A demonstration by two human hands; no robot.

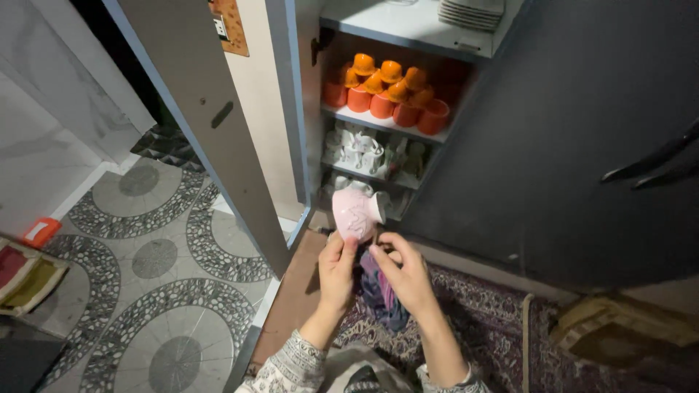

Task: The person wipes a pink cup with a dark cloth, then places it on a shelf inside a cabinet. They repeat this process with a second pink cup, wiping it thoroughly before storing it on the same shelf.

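Observation:
My left hand (338,272) grips a pale pink cup (356,213) by its lower edge, holding it up in front of an open cupboard. The cup is tilted, with its handle pointing right. My right hand (403,271) is beside the left, fingers pinched on a dark purple and pink cloth (381,294) that hangs down between both hands, just under the cup.
The open cupboard has a shelf of stacked orange cups (386,93), a shelf of white cups (363,152) below and white plates (472,12) on top. Its grey door (211,109) swings left; a dark door (575,138) stands right. Patterned rug (488,320) and mosaic floor (145,255) lie below.

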